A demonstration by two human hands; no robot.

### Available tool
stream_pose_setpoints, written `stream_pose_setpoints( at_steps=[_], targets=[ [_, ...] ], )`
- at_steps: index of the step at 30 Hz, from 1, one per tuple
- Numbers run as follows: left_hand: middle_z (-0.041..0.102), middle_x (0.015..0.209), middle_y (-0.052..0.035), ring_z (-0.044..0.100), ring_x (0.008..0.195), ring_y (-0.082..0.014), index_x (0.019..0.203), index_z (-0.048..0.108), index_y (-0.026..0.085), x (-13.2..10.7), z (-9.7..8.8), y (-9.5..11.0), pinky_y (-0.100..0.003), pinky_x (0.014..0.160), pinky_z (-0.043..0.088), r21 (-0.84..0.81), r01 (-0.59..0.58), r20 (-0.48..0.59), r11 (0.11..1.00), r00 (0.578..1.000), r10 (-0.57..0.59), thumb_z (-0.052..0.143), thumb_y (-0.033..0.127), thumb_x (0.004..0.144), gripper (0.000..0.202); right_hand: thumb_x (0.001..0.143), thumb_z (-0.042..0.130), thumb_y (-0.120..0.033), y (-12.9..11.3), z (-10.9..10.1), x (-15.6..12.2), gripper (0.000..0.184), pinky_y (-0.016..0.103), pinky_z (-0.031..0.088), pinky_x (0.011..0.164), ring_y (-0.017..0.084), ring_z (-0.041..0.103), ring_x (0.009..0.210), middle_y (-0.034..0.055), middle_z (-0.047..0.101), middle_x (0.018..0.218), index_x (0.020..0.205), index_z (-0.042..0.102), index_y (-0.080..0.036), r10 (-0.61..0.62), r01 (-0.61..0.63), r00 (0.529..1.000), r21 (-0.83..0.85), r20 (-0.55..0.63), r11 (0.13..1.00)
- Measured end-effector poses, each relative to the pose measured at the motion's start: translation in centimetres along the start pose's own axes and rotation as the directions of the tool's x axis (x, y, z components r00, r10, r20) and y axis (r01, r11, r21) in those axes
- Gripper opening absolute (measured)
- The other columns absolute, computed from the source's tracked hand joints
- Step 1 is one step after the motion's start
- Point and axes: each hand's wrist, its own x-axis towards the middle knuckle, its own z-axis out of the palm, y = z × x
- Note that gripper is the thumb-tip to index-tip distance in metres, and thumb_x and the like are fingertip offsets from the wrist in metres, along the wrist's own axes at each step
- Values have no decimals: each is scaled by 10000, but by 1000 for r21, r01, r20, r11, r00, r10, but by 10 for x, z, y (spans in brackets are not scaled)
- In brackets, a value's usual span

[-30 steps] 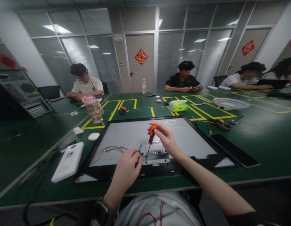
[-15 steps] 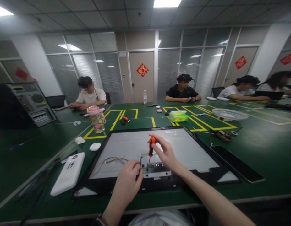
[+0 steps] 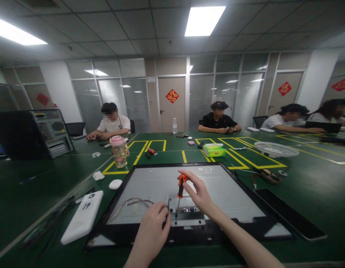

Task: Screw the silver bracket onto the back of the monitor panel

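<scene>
A large monitor panel (image 3: 150,182) lies face down on the green table (image 3: 35,193), its grey back up and black frame around it. A small metal board (image 3: 189,216) sits near its front edge, with thin wires (image 3: 127,204) running off to the left. My right hand (image 3: 199,193) pinches the orange handle of a screwdriver (image 3: 180,191) held upright, tip down on the board. My left hand (image 3: 151,232) rests curled on the panel beside the tip, its fingertips pressed at the board's left edge.
A white flat cover (image 3: 83,219) lies left of the panel, a black strip (image 3: 290,214) to its right. Farther back stand a pink-lidded bottle (image 3: 119,150), a green tissue box (image 3: 214,150), a white fan grille (image 3: 273,149) and a computer case (image 3: 35,132). Several people sit across the table.
The view has tilted upward, so the panel and hands sit lower in frame and more ceiling shows. Both hands keep their places with the screwdriver on the board.
</scene>
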Motion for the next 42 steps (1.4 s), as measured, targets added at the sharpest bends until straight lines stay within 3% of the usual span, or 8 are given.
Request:
stream_pose_setpoints(
  at_steps=[6, 18, 22, 26, 28, 31, 37, 42],
  targets=[
    [665, 898, -56, 655, 828, -206, 770, 601, 199, 1, -1, 3, -339, 768, 539, 20, 10, 28, 1000, 1000, -11, 459, 79, 872, 212, 891, 609, -246, -2, -2, 3, 239, 359, 540, 745, 214, 647, 804, 53, 683, 897, 1122, 667, -250, -45, 42, 998, -74, -40, 996],
    [649, 894, -58, 628, 861, -209, 798, 610, 180, 3, 0, 2, -344, 805, 515, 14, 28, 69, 1000, 997, -29, 469, 89, 879, 186, 974, 454, -251, 11, -10, -1, 407, 414, 509, 951, 242, 660, 1053, 126, 695, 1134, 1376, 502, -208, -65, 71, 995, -90, 74, 993],
    [648, 907, -56, 622, 875, -209, 821, 615, 180, 3, 0, 1, -342, 814, 510, 17, 35, 74, 999, 997, -36, 472, 96, 882, 177, 961, 502, -281, 10, -9, 1, 400, 427, 501, 960, 236, 672, 1014, 112, 712, 1100, 1356, 522, -215, 14, -13, 996, -14, 88, 1000],
    [647, 916, -52, 621, 873, -205, 815, 604, 180, 3, -1, 2, -341, 809, 508, 14, 37, 89, 999, 995, -38, 452, 99, 898, 191, 926, 584, -329, 10, -6, 3, 348, 373, 544, 865, 210, 685, 917, 75, 719, 998, 1258, 595, -226, 169, -191, 977, 183, 130, 964],
    [648, 926, -54, 621, 881, -206, 824, 603, 180, 3, -1, 3, -344, 815, 507, 12, 40, 99, 999, 994, -41, 449, 99, 902, 190, 875, 658, -351, 12, -5, 3, 315, 352, 548, 834, 201, 671, 879, 67, 703, 997, 1165, 647, -229, 198, -215, 975, 209, 101, 954],
    [648, 934, -57, 620, 889, -208, 832, 604, 179, 3, 0, 2, -345, 818, 504, 9, 47, 107, 999, 993, -48, 453, 100, 903, 185, 821, 721, -357, 11, -7, 4, 270, 348, 536, 833, 193, 639, 852, 55, 681, 967, 1057, 684, -233, 167, -169, 986, 156, 29, 973],
    [644, 930, -57, 616, 886, -211, 839, 604, 176, 2, 0, 3, -353, 820, 501, 11, 37, 94, 999, 995, -38, 467, 100, 898, 168, 956, 517, -328, 6, -11, 5, 321, 362, 541, 839, 199, 666, 903, 78, 674, 1035, 1249, 608, -233, 165, -186, 979, 178, 123, 966],
    [647, 920, -56, 619, 875, -212, 832, 604, 174, 3, 0, 2, -352, 814, 506, 16, 28, 90, 999, 996, -29, 472, 94, 891, 165, 869, 653, -299, 7, -10, 5, 215, 340, 529, 766, 189, 619, 793, 54, 671, 911, 1072, 680, -231, 54, -56, 998, -48, -42, 997]
  ],
)
